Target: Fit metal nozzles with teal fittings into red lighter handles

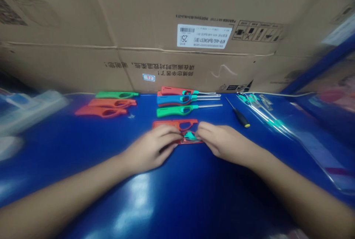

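At the middle of the blue table, my left hand (155, 144) is closed, thumb and fingers pinching the left part of a red lighter shell half (191, 142). A small green trigger piece (190, 135) sits in that shell, between my two hands. My right hand (222, 139) is closed too, its fingertips together at the shell's right end. What they pinch is hidden. Just behind my fingers lies another orange-red lighter shell half (169, 123) with a trigger loop.
Behind lie a green lighter (172, 111), a blue lighter (172, 99) and a red lighter (172, 90). A screwdriver (240, 117) and metal tubes (266, 117) lie right; orange shells (102, 112) and a green shell (111, 95) left. A cardboard box (149, 17) walls the back.
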Motion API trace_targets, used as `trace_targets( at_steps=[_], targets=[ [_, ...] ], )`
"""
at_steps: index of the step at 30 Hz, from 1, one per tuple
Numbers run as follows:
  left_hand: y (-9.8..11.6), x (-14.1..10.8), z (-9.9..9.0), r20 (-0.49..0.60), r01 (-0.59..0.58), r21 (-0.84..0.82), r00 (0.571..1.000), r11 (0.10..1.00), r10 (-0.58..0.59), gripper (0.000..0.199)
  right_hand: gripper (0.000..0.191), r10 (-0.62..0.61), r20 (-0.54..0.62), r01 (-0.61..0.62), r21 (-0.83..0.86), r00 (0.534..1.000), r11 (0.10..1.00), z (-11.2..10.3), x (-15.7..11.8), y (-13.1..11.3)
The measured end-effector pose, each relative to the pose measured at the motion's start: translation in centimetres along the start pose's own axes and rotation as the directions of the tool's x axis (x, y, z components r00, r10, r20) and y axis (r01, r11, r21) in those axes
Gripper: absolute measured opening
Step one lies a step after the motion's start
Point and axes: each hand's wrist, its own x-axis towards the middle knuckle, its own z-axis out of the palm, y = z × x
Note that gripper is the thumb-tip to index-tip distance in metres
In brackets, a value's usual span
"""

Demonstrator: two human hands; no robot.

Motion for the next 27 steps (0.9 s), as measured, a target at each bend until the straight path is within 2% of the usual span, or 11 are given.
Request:
trace_targets(
  at_steps=[8,19,27],
  targets=[
    [-0.12,0.08,0.04,0.046,-0.014,-0.013,0.999,1.0,0.015,0.028,0.023,-0.036,-0.056,0.037,0.016,0.998,0.999,0.16,-0.19,0.11],
    [-0.05,0.2,-0.27,0.069,-0.042,0.041,0.997,0.998,0.039,0.029,0.023,-0.037,-0.015,0.037,-0.026,0.999,0.999,-0.32,-0.3,-0.13],
    [0.02,0.06,-0.29,0.056,-0.047,0.017,0.997,0.999,0.046,0.028,0.022,-0.027,0.025,0.029,-0.107,0.999,0.994,-0.4,-0.22,-0.62]
  ],
)
